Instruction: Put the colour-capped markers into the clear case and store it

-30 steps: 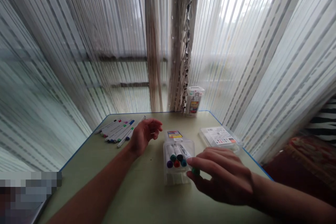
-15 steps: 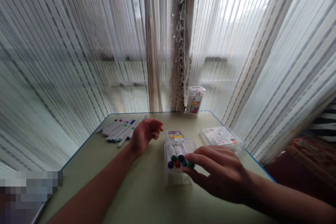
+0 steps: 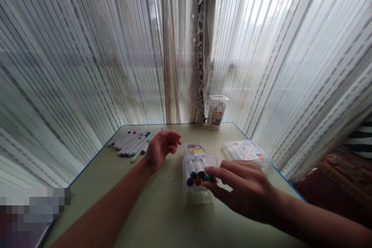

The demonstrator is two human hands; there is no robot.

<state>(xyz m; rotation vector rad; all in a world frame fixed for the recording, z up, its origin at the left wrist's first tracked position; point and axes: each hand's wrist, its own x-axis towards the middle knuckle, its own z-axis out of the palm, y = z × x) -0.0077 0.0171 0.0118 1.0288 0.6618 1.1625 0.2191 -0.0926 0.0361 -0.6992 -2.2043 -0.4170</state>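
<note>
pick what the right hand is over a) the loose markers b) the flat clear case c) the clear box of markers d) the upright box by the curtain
C: the right hand sits over the coloured marker caps in the clear box of markers.

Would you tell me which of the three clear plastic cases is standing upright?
The case at the far edge of the table, by the curtains, stands upright; the case holding markers and the one to its right lie flat.
</note>
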